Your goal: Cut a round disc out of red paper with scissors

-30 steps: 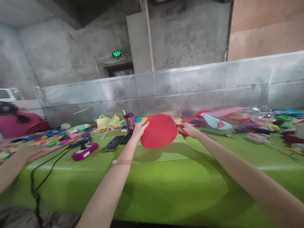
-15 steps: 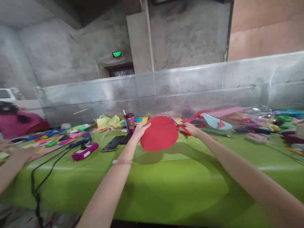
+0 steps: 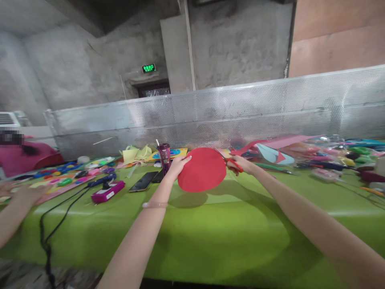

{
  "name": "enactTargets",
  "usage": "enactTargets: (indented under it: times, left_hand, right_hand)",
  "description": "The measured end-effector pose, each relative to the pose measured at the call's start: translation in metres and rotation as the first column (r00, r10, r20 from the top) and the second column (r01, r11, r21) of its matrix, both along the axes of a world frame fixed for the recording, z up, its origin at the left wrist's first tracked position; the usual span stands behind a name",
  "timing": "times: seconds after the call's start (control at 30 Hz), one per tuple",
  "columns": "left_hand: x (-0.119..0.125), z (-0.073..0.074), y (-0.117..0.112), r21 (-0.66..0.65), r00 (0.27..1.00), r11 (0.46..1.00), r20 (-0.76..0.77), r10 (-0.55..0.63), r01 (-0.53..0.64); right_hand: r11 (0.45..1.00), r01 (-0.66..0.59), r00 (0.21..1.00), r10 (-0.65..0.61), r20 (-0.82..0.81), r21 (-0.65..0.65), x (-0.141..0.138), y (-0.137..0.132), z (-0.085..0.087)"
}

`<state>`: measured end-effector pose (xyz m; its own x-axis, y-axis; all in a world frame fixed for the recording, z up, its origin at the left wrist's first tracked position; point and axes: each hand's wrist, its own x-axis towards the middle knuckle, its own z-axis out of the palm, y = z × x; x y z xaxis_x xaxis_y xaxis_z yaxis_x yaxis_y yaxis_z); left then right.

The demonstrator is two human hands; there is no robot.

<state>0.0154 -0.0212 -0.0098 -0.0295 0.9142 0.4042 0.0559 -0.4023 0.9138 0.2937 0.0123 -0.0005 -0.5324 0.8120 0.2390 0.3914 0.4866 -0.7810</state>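
- Holding a rounded, flat red sheet (image 3: 202, 170), paper or thin foam by its look, above the bright green-covered bench (image 3: 216, 233); shadow on the cover below.
- Left hand (image 3: 179, 165): fingers pinching the sheet's upper left edge, thumb over its face.
- Right hand (image 3: 240, 165): fingers wrapped round the handles of red-handled scissors (image 3: 237, 164).
- Key relation: sheet lies between my hands, just left of the right one; blades reach its upper right edge. Right hand nearer that edge, left hand at the opposite one. Whether the sheet sits between the blades, I cannot tell.
- Scissors' long axis slants, tips leftward and away from me.
- Sheet's broad face is toward me; looks slightly wider left to right, no pointed end.
- Beyond my left forearm: dark purple lidded cup (image 3: 164, 155) with straw, flat black phone (image 3: 142, 182).
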Motion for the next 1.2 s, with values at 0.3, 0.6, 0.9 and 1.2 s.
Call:
enactTargets:
  times: [0.3,0.6,0.9,1.2]
  left_hand:
    - [0.0003,0.0009,-0.0012,-0.011,0.998,1.0,-0.051,0.023,-0.024]
    - [-0.001,-0.0007,0.0026,-0.016,1.0,1.0,-0.025,0.005,-0.006]
    - [0.0005,0.0009,-0.0029,0.001,0.999,1.0,-0.032,0.003,-0.003]
    - [0.0002,0.002,-0.003,0.001,0.999,1.0,-0.046,0.018,-0.018]
  right_hand:
    - [1.0,-0.025,1.0,0.025,0.002,0.006,-0.0003,-0.0049,0.0018]
    - [1.0,-0.011,1.0,0.011,0.023,0.01,-0.0001,-0.0033,0.0012]
    - [1.0,0.001,0.999,-0.002,0.051,0.024,0.0021,0.002,-0.0016]
    - [0.999,0.02,0.996,-0.024,0.086,0.05,0.0008,-0.0032,0.0018]
